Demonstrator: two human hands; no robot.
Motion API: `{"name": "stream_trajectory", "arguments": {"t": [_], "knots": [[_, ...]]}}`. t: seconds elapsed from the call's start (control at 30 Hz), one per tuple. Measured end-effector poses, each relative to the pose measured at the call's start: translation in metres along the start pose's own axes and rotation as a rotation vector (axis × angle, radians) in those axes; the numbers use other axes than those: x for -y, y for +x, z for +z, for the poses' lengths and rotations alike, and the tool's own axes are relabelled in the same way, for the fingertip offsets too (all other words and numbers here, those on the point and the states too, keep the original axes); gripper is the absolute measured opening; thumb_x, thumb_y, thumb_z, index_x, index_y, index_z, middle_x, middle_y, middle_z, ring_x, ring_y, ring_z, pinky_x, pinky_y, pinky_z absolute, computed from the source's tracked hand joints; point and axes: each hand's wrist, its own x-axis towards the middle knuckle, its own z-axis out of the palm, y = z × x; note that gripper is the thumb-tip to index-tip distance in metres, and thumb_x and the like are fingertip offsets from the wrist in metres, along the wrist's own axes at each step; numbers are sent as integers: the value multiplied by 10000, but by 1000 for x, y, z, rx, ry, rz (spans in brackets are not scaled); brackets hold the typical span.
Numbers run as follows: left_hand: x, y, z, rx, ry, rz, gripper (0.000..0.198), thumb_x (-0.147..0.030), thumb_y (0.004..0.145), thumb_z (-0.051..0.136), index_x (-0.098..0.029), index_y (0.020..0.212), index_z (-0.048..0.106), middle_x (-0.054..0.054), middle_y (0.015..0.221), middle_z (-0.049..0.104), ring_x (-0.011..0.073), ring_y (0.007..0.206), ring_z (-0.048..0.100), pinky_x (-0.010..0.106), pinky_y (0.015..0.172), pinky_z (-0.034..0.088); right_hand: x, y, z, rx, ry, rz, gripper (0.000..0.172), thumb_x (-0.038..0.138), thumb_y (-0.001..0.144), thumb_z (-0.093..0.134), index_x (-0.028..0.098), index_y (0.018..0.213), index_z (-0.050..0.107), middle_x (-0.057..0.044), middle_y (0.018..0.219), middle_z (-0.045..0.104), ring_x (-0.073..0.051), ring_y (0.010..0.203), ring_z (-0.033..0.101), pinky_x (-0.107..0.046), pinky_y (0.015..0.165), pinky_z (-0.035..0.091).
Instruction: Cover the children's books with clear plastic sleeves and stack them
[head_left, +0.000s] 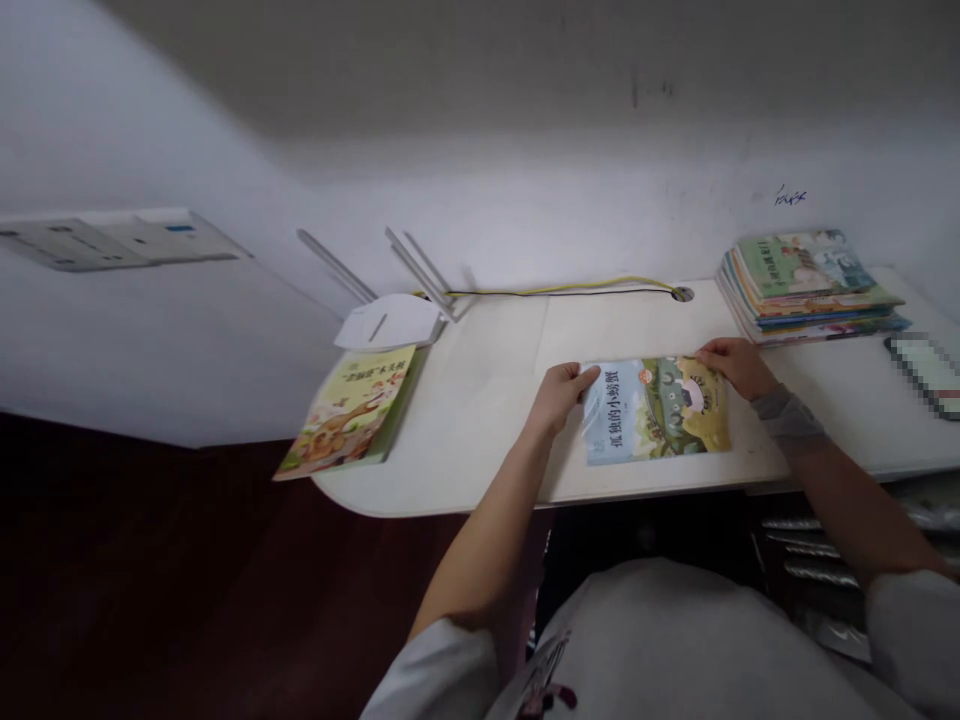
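Both my hands hold a thin picture book (654, 410) with a light blue, green and yellow cover, just over or on the front part of the white table. My left hand (564, 392) is closed on its left edge, thumb on the cover. At the upper right corner, my right hand (739, 367) pinches the book between thumb and fingers. A stack of similar picture books (810, 285), the top one green, lies behind and to the right. On the left, a yellow-green picture book (349, 412) overhangs the table's rounded end.
The white table (465, 430) stands against the wall. A white router (390, 322) with upright antennas is at its back left. Yellow and black cables (562, 290) run along the wall to a round hole (682, 294). A phone (930, 375) lies at the right.
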Motion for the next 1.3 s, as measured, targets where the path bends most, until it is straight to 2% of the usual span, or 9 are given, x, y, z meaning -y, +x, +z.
{"name": "stream_trajectory", "arguments": {"t": [0.2,0.33,0.43,0.53,0.67,0.77,0.9,1.03,1.3], "knots": [[-3,4,12,-128,965,-22,358,-462,850,479,-148,822,648,150,867,681,305,871,640,384,720,462,-18,14,19,-43,-276,-2,201,305,705,590,135,648,682,-47,623,681,-151,603,573,-253,582,415],[-8,-3,35,-224,1193,276,431,-297,908,424,-128,1298,493,182,1313,545,312,1214,495,440,965,392,-24,19,24,-7,-425,13,183,274,725,595,135,667,700,-63,656,703,-152,608,590,-246,575,414],[-7,-8,62,-18,1193,427,482,-291,958,312,-158,1417,372,122,1486,378,276,1371,315,479,1088,267,-25,21,24,11,-498,5,175,269,737,596,145,681,705,-60,667,707,-151,613,593,-242,567,415],[-1,-10,85,97,1152,413,516,-402,972,269,-178,1424,377,100,1493,373,279,1392,279,539,1112,198,-24,23,22,32,-515,-4,179,286,757,591,160,699,704,-47,656,701,-151,623,597,-239,565,426],[8,-10,94,45,1121,425,525,-428,972,259,-187,1420,388,94,1477,400,272,1392,284,558,1118,161,-14,16,23,6,-670,8,161,293,782,591,173,775,698,-61,740,704,-180,707,618,-268,635,457],[12,-9,93,26,1111,448,535,-421,970,251,-168,1422,384,98,1473,405,274,1394,280,569,1116,160,1,0,36,-110,-861,-174,226,246,841,523,144,971,678,-149,1024,682,-250,969,602,-349,822,451],[13,-10,92,47,1125,454,542,-369,962,246,-132,1437,355,101,1494,367,293,1400,258,592,1108,161,12,-23,64,78,-885,-437,418,299,952,322,125,1243,566,-155,1340,538,-252,1259,451,-402,1045,321],[13,-11,89,72,1151,471,535,-343,957,251,-147,1447,339,96,1507,345,293,1401,254,579,1109,166,1,-30,74,168,-895,-420,600,468,959,237,106,1411,395,-165,1457,410,-270,1356,348,-451,1085,271],[12,-11,79,-48,1107,514,488,-377,965,297,-124,1356,444,164,1349,496,262,1256,432,421,1087,252,-20,-33,44,172,-932,-355,627,480,943,302,72,1411,388,-173,1482,364,-316,1366,323,-483,1075,286]]}}
